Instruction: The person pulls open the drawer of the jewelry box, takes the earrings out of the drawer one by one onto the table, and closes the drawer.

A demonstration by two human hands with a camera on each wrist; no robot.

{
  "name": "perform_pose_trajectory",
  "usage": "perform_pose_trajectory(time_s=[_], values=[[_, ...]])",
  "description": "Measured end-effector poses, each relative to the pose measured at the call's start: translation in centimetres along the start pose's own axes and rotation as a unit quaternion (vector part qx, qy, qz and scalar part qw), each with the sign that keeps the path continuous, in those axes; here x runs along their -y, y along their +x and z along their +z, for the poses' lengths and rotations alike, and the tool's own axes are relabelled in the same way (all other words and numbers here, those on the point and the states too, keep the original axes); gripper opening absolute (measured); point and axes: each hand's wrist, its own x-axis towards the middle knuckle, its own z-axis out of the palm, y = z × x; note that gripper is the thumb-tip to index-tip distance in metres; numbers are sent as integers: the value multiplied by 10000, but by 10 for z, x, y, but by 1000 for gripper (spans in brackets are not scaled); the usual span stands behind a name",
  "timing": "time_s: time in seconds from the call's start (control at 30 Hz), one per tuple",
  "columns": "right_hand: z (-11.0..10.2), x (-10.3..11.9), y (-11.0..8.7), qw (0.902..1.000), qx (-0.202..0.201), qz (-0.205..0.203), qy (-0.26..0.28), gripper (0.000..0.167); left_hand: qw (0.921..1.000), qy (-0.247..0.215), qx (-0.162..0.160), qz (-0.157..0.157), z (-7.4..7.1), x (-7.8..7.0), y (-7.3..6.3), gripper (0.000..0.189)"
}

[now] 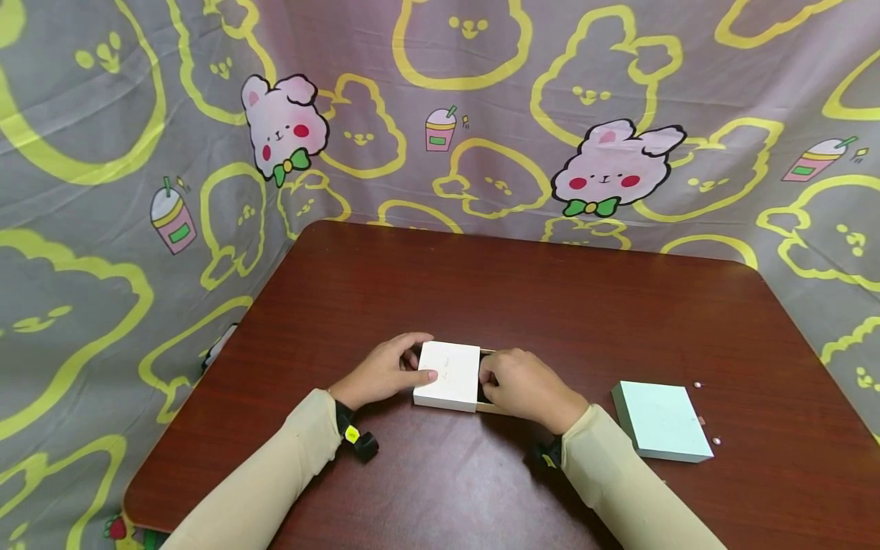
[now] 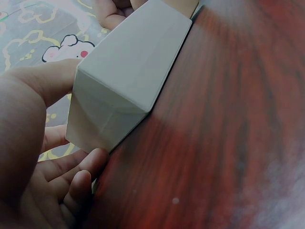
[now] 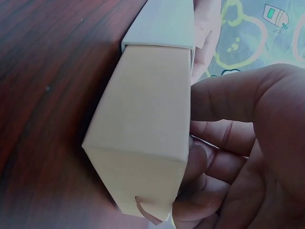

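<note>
A white box sleeve [image 1: 450, 374] with faint lettering lies flat on the table, its cream drawer [image 3: 138, 100] pulled part way out on the right. My left hand [image 1: 388, 370] holds the sleeve by its left end, thumb on top; in the left wrist view other fingers are at the lower end edge. My right hand [image 1: 525, 386] reaches over the drawer with curled fingers dipping into its dark inside. Those fingertips are hidden behind the drawer wall, so whether they pinch anything is unclear. A small ribbon tab [image 3: 147, 212] sticks out of the drawer's end.
On the right stands a closed mint-green box [image 1: 663, 420]. Beside its right edge lie a small white bead-like piece [image 1: 697, 385] and a second white bead-like piece [image 1: 716, 441]. The brown table [image 1: 481, 290] meets a patterned curtain [image 1: 495, 114] behind and at the left.
</note>
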Motion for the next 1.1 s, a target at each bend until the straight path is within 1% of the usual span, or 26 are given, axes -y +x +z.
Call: perform_pose_trajectory(time_s=[0.27, 0.53, 0.6, 0.73, 0.83, 0.97, 1.1], values=[[1, -1, 1, 9998, -97, -174, -33, 27, 10000, 22, 4, 16, -1, -1, 0, 67], [1, -1, 1, 9999, -15, -143, 51, 27, 10000, 17, 19, 7, -1, -2, -1, 68], [1, -1, 1, 9999, 49, -96, 46, 25, 10000, 28, 16, 8, -1, -2, -1, 67], [0, -2, 1, 9998, 143, -48, 118, 16, 10000, 17, 10, 16, -1, -1, -1, 67], [0, -3, 1, 9996, 222, -108, 143, 13, 10000, 13, 12, -1, -1, -1, -1, 67], [-1, -5, 0, 9991, 275, -304, 97, 22, 10000, 29, 16, -20, -1, -1, 0, 67], [-3, -4, 0, 9988, 342, -328, 125, 27, 10000, 42, 17, -2, -1, -1, 0, 66]])
